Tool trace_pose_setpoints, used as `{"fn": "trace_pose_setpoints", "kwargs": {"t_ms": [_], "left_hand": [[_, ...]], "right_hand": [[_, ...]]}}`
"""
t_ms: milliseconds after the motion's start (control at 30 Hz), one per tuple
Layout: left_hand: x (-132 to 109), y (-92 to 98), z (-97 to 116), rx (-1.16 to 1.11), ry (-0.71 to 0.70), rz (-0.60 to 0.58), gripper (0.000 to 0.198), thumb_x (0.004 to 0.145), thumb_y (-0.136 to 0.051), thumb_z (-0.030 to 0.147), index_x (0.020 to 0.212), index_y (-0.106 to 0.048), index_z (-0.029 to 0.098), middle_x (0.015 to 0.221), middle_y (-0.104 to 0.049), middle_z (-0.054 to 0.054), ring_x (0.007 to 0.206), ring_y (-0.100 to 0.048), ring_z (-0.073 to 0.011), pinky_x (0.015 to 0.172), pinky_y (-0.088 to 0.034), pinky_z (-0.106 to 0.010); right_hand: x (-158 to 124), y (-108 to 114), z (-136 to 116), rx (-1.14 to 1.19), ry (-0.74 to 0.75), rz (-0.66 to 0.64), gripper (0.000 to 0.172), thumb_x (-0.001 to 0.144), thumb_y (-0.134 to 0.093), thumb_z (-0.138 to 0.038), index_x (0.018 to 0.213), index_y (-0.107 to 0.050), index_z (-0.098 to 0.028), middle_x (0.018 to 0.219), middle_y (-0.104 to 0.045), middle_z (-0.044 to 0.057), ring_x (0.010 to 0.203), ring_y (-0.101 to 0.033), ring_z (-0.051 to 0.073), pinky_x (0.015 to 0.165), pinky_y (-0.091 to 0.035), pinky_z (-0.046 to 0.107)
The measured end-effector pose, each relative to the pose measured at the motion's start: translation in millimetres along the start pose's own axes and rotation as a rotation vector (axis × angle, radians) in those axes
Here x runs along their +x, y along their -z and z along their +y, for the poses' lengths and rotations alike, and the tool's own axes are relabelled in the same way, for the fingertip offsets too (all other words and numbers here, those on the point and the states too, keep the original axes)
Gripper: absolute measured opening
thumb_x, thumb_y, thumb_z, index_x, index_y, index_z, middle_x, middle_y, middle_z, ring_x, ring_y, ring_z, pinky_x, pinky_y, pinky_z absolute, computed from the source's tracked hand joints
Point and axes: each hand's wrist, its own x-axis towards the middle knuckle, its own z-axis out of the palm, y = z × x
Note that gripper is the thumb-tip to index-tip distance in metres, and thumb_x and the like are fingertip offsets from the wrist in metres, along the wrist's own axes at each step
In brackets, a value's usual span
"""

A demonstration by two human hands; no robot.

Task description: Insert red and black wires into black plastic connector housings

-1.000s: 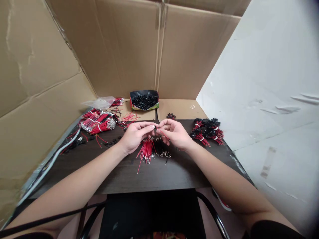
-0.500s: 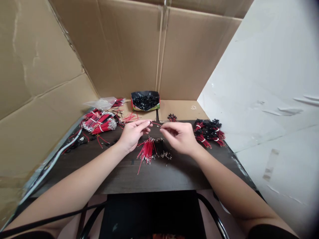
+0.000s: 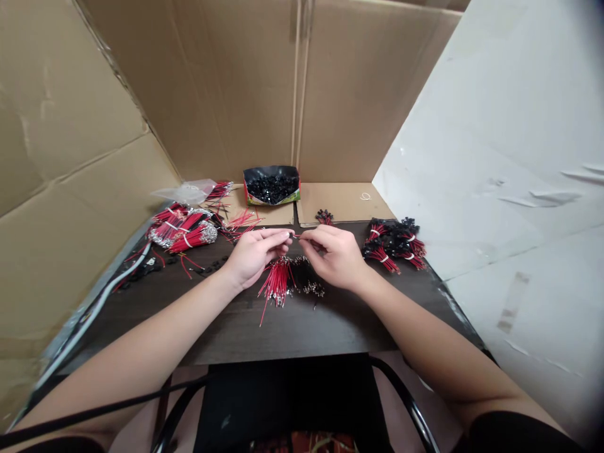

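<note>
My left hand (image 3: 255, 257) is closed in a pinch on a small black connector (image 3: 292, 234), mostly hidden by the fingertips. From it a short red wire (image 3: 297, 236) runs to my right hand (image 3: 336, 255), whose thumb and forefinger are closed on the wire. The two sets of fingertips almost meet above the table. Just below them lies a loose pile of red wires (image 3: 277, 280) with bare metal ends. Beside it, partly under my right hand, are black wires (image 3: 302, 277) with metal terminals.
Behind the hands stands an open box (image 3: 272, 200) of black connectors. Tied bundles of red wires (image 3: 182, 228) and a plastic bag (image 3: 186, 191) lie left. At right are tied bundles with black connectors (image 3: 396, 242). Cardboard walls (image 3: 226, 94) and a white wall (image 3: 491, 157) enclose the dark table (image 3: 283, 340).
My right hand has come closer to the left, its fingers now pinched together on the red wire. Less wire shows between the hands. The camera view has shifted slightly.
</note>
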Motion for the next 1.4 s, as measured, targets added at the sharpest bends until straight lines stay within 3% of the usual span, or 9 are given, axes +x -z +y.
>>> {"fn": "trace_pose_setpoints", "kwargs": {"t_ms": [1400], "left_hand": [[-1.1,-1.8,2.7,-0.024,0.097,0.026,0.025,0.076,-0.093,0.026,0.096,-0.087,0.012,0.094,-0.08,-0.012,0.077,-0.066,-0.013,0.072,-0.055,-0.025]], "right_hand": [[-2.5,-1.3,5.6,-0.186,0.174,0.039,0.021,0.111,-0.056,-0.018,0.106,-0.076,-0.016,0.093,-0.077,0.008,0.078,-0.071,0.016,0.069,-0.059,0.03]]}}
